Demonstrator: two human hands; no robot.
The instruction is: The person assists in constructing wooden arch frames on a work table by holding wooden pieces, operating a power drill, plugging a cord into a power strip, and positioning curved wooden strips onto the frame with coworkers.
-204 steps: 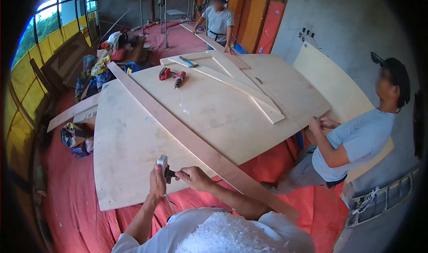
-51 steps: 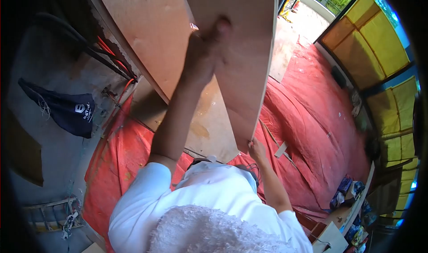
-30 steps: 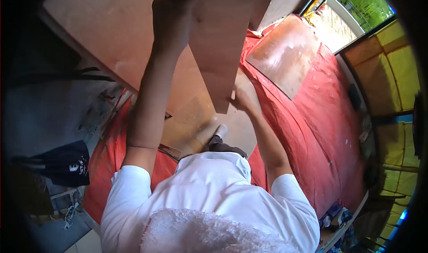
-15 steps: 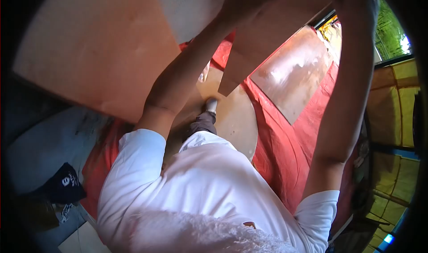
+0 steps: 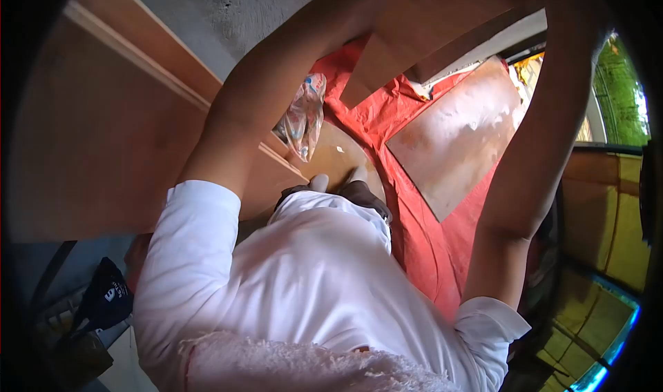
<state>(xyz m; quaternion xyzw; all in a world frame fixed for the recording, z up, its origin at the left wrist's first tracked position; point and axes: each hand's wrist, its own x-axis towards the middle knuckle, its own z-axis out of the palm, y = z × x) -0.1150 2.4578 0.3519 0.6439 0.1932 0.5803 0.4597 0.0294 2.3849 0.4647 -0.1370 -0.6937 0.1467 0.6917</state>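
Note:
Both my arms are raised toward the top of the head view, and both hands lie past its upper edge, so their fingers cannot be seen. A long reddish-brown wooden board hangs between my forearms, its narrow end pointing down and to the left. What my hands hold at the top is hidden. Large wooden panels stand upright at the left, close to my left upper arm. My two feet rest on a brown board on the floor.
A red sheet covers the floor, with a stained flat panel lying on it. A clear printed plastic bag is near the upright panels. A dark cloth bag hangs at lower left. Yellow sheeting lines the right side.
The long board has gone from in front of my body to above it, with my arms higher. My right hand has left its lower edge. The view has turned, bringing the plastic bag into sight.

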